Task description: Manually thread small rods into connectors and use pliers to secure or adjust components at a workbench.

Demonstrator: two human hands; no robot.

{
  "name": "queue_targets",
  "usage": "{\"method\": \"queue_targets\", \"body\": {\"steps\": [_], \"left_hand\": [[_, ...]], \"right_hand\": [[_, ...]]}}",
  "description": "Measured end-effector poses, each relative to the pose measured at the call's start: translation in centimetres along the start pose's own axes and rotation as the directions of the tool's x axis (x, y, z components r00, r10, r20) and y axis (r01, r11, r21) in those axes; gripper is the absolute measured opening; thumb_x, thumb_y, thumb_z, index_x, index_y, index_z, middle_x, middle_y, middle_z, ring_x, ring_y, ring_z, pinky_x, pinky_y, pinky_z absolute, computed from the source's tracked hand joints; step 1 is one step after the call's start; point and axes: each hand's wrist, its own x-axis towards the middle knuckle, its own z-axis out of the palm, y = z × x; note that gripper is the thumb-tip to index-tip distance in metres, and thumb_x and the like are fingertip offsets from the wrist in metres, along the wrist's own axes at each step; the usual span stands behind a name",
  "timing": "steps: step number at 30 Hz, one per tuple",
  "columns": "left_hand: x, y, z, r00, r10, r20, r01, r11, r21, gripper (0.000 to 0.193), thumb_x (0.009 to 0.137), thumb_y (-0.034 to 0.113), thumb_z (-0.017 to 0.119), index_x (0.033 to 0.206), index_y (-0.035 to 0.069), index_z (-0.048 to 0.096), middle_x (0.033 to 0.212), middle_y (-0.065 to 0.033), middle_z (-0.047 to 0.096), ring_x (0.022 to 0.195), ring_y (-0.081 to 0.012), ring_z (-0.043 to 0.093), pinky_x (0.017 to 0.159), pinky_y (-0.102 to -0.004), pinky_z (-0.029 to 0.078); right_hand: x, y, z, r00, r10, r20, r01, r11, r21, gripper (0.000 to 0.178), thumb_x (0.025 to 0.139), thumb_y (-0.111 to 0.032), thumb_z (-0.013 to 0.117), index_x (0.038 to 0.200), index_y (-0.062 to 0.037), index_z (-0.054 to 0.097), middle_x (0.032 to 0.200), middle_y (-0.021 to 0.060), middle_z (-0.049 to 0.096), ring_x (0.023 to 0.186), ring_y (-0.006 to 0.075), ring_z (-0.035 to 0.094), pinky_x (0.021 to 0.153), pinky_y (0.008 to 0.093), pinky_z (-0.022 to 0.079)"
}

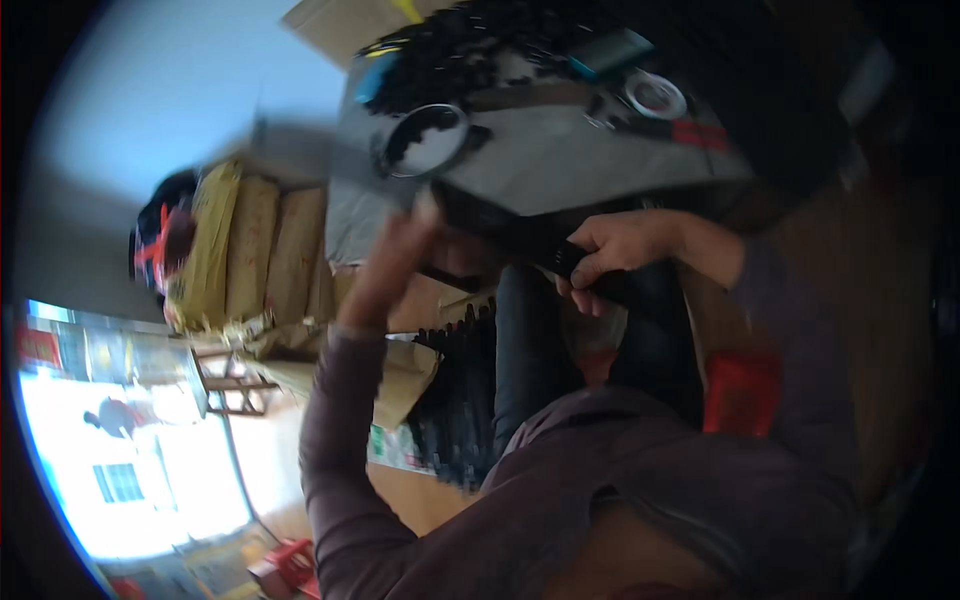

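My right hand (628, 248) is closed round one end of a long, dark black piece (515, 232), held above my lap at the table's near edge. Its exact kind does not show. At the piece's other end is my left hand (405, 245), smeared by motion. Whether those fingers grip the piece or only pass beside it cannot be made out. On the grey table cover (560, 165) beyond my hands stands a round bowl (430, 138) with small black parts in it.
A heap of small black parts (470, 55) covers the table's far side, near a round dish (655, 95) and a teal box (612, 52). Yellowish sacks (245, 240) stand at the left. Several long black pieces (455, 390) lie beside my left leg. Something red (742, 393) is by my right arm.
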Motion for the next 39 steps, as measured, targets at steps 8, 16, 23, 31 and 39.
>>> {"method": "queue_targets", "body": {"steps": [8,16,23,31,39], "left_hand": [[-4.6,-4.4,13.9,0.85,0.398,0.346,-0.515,0.491,0.702,0.025,0.088,0.017,0.063,0.104,-0.002,0.062,0.089,-0.0096,0.068,0.075,-0.0168,0.065,0.066,-0.03,0.052],[-3.4,-12.2,15.2,0.555,-0.455,0.696,0.625,0.78,0.012,0.02,0.093,0.013,0.056,0.103,-0.004,0.059,0.079,-0.0105,0.064,0.069,-0.019,0.063,0.062,-0.0301,0.051],[2.6,-3.6,9.7,0.802,-0.253,0.541,0.422,0.881,-0.213,0.018,0.096,0.014,0.051,0.099,-0.001,0.06,0.077,-0.0086,0.064,0.068,-0.0172,0.063,0.065,-0.0282,0.052],[6.8,-1.6,14.0,0.92,0.324,0.22,-0.245,0.915,-0.322,0.022,0.096,0.021,0.053,0.096,0.001,0.061,0.082,-0.0052,0.065,0.075,-0.014,0.061,0.074,-0.0267,0.048],[-0.4,-14.8,17.1,0.997,-0.006,-0.077,-0.044,0.776,-0.629,0.018,0.096,0.019,0.055,0.103,0.002,0.059,0.086,-0.0064,0.064,0.087,-0.0184,0.064,0.082,-0.0326,0.051]], "right_hand": [[0.2,5.2,1.5,0.899,0.366,0.241,-0.193,0.825,-0.532,0.027,0.086,-0.019,0.063,0.101,0.0023,0.064,0.088,0.0091,0.07,0.078,0.0186,0.066,0.07,0.0318,0.05],[0.1,4.8,4.5,0.995,0.017,0.099,0.088,0.347,-0.934,0.028,0.079,-0.02,0.065,0.099,-0.0011,0.067,0.094,0.0097,0.07,0.092,0.0211,0.065,0.076,0.0367,0.049],[-2.2,5.1,7.2,0.957,-0.033,0.289,0.168,0.875,-0.455,0.047,0.083,-0.029,0.07,0.116,0.0031,0.061,0.105,0.016,0.067,0.097,0.0228,0.064,0.083,0.031,0.049],[3.6,18.4,0.9,0.945,-0.271,-0.182,0.256,0.961,-0.105,0.072,0.089,-0.04,0.064,0.14,-0.0004,0.032,0.134,0.0132,0.048,0.116,0.0224,0.051,0.094,0.0345,0.044],[4.0,25.7,6.6,0.933,0.214,-0.291,-0.31,0.887,-0.342,0.046,0.089,-0.047,0.06,0.102,-0.0029,0.063,0.084,0.0119,0.064,0.078,0.0205,0.061,0.068,0.0334,0.048]]}}
